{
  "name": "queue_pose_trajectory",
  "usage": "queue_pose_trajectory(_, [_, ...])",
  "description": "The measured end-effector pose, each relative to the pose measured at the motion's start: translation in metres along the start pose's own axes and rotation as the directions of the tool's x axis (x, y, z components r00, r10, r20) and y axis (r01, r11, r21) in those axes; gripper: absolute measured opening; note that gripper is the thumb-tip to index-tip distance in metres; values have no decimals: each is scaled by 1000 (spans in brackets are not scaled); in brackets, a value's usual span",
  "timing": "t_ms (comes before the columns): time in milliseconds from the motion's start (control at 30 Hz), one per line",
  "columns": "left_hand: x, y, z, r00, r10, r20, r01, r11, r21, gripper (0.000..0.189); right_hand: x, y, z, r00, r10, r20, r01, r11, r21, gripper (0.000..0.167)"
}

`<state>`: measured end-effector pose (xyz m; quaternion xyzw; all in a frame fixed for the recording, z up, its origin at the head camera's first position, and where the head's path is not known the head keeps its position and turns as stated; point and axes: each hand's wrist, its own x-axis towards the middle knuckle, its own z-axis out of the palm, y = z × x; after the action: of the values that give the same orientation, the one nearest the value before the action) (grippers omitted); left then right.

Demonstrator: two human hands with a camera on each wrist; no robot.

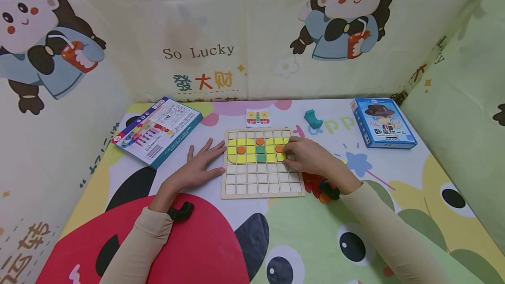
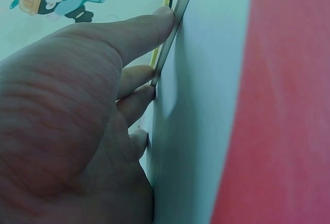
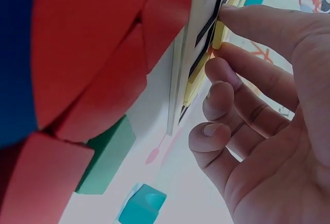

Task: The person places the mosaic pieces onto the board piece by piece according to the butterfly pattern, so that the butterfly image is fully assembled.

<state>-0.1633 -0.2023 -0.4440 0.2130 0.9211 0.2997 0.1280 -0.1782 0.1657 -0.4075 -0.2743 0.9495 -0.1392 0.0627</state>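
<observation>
A wooden grid board (image 1: 262,189) lies on the table, its upper rows partly filled with yellow, orange and green tiles. My left hand (image 1: 201,165) has its fingers spread, with thumb and fingertips touching the board's left edge; the left wrist view shows the thumb (image 2: 147,30) against that edge. At the board's right side my right hand (image 1: 311,154) pinches a yellow tile (image 3: 219,34) between thumb and forefinger, down at the grid. Its other fingers are curled loosely. The tile is mostly hidden by the hand in the head view.
Above the board lies a small pattern card (image 1: 258,118). A teal curved piece (image 1: 313,118) sits to its right. Red pieces (image 1: 311,184) are heaped by the board's lower right, partly under my right wrist. One box (image 1: 158,130) lies at left, a blue box (image 1: 384,122) at right.
</observation>
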Motion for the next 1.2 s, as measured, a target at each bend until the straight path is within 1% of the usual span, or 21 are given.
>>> queue_pose_trajectory(267, [0, 0, 0, 1000, 3, -2, -3, 1000, -2, 83, 0, 1, 1, 1000, -21, -4, 21, 1000, -4, 34])
queue_pose_trajectory(367, [-1, 0, 0, 1000, 2, 0, -2, 1000, -5, 83, -2, 4, -2, 1000, -13, -9, 13, 1000, 25, 33])
queue_pose_trajectory(433, [0, 0, 0, 1000, 2, 0, -2, 1000, -5, 83, -7, 7, -6, 1000, 7, -18, -6, 999, 50, 32])
queue_pose_trajectory(500, [0, -1, 0, 1000, 4, 1, -4, 1000, -4, 83, -13, 14, -11, 999, 30, -32, -28, 997, 72, 30])
queue_pose_trajectory(600, [0, -1, 0, 1000, 6, 1, -6, 1000, -4, 83, -27, 28, -18, 996, 73, -46, -70, 995, 78, 29])
queue_pose_trajectory(733, [0, -1, -1, 1000, 6, 1, -6, 1000, -1, 84, -50, 52, -27, 990, 129, -52, -124, 988, 90, 27])
queue_pose_trajectory(833, [0, -1, 0, 1000, 2, 3, -2, 1000, 5, 84, -69, 69, -32, 987, 152, -62, -145, 984, 103, 25])
queue_pose_trajectory(933, [0, -1, 0, 1000, -1, 4, 1, 1000, 6, 84, -87, 85, -36, 984, 155, -87, -146, 984, 102, 23])
queue_pose_trajectory(1067, [0, -1, 1, 1000, 1, 3, -1, 1000, 4, 84, -104, 101, -37, 984, 131, -118, -122, 989, 79, 21])
queue_pose_trajectory(1133, [1, -2, 1, 1000, -1, 3, 1, 1000, 5, 84, -109, 106, -37, 987, 121, -103, -113, 990, 81, 22])
queue_pose_trajectory(1200, [1, -2, 1, 1000, -1, 3, 1, 1000, 6, 84, -112, 108, -36, 989, 126, -73, -118, 988, 96, 25])
